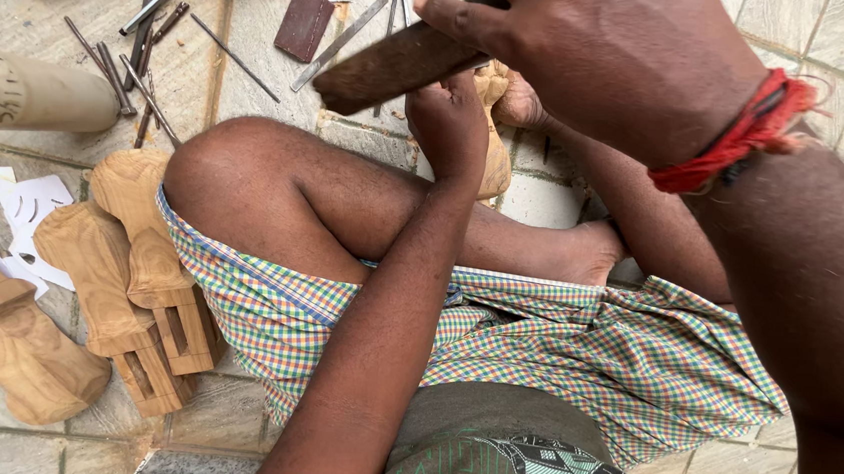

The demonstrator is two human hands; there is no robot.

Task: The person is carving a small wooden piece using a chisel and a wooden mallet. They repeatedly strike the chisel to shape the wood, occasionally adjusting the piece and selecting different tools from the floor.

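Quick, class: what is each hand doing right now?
Left hand: closed on the pale wood carving; any tool is hidden.
Right hand: closed around a dark wooden mallet.

Your right hand (607, 56) is raised high and close to your eyes, its back turned toward you, with the fingers (450, 14) curled shut and the knuckles pointing left. A twisted red thread band (741, 132) circles that wrist, and the forearm runs down the right edge of view. Your left arm reaches forward from the lower middle, crossing over your bent left leg. Your left hand (448, 119) sits just below and beyond the right one, closed into a fist with its back facing you. Both arms are bare.
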